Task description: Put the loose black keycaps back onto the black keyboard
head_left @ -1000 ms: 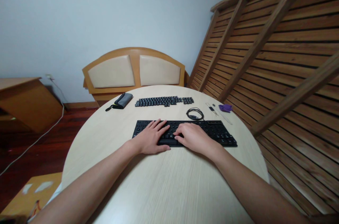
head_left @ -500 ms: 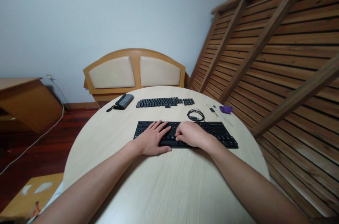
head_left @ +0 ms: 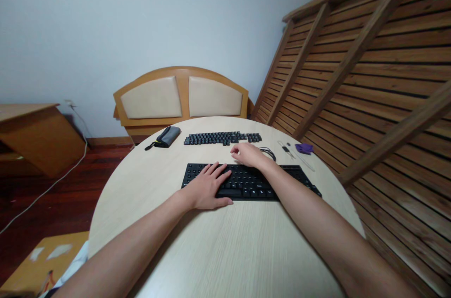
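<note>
A black keyboard (head_left: 259, 192) lies on the round table, some keycaps in place in its lower middle and small bare stems at its left. My left hand (head_left: 206, 187) rests flat over its left part, fingers spread and thumb by the front edge. Above the keyboard's back edge is my right hand (head_left: 246, 153), fingers curled with thumb and index close together; what they may hold is too small to make out. Just beyond it, loose black keycaps (head_left: 211, 138) lie in rows. A coiled black cable (head_left: 269, 152) is partly hidden behind my right hand.
A grey and black pouch (head_left: 169, 136) lies at the table's back left. Small tools (head_left: 287, 149) and a purple cloth (head_left: 304, 148) are at the back right. Wooden slats (head_left: 369, 96) lean close to the table's right side, and a headboard (head_left: 181, 96) stands behind.
My right hand has moved from the middle of the keyboard forward, toward the rows of loose keycaps. More of the lower keys now show. My left hand stays on the keyboard.
</note>
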`<state>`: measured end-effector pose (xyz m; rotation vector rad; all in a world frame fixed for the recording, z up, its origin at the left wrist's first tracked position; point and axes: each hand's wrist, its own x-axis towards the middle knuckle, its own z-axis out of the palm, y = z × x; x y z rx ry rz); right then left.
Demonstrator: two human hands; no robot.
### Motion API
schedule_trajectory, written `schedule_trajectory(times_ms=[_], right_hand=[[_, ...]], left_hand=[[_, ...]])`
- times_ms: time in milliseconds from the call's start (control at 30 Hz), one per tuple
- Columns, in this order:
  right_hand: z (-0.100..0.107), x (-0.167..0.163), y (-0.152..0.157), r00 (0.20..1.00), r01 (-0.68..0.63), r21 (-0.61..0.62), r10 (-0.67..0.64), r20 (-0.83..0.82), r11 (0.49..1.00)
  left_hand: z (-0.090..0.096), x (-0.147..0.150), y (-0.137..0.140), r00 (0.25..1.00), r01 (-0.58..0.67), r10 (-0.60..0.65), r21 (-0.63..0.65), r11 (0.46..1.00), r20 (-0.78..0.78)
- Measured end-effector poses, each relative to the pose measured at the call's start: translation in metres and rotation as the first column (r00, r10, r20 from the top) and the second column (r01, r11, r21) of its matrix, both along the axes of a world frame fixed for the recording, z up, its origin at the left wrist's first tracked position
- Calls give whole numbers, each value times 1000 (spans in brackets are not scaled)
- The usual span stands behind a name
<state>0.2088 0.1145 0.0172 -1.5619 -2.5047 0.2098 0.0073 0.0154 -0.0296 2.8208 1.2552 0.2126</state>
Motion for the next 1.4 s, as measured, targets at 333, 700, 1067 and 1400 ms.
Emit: schedule_trajectory(times_ms=[333,700,1067,1400], right_hand=[[-31,-36,49,993,76,119,-86,86,990],[-28,-34,35,993,-3,146,-15,118,989],[-14,43,-44,988,-101,-10,99,-119,995],[-8,64,-67,931,-308,-167,260,-255,937]], left_hand=[[4,1,-1,1000,-10,10,-2,1000,-23],[2,1,0,1000,-4,4,0,1000,-3],[2,1,-1,999,-11,12,18,1000,-31],[-3,-2,1,1000,3,-4,31,1000,5]])
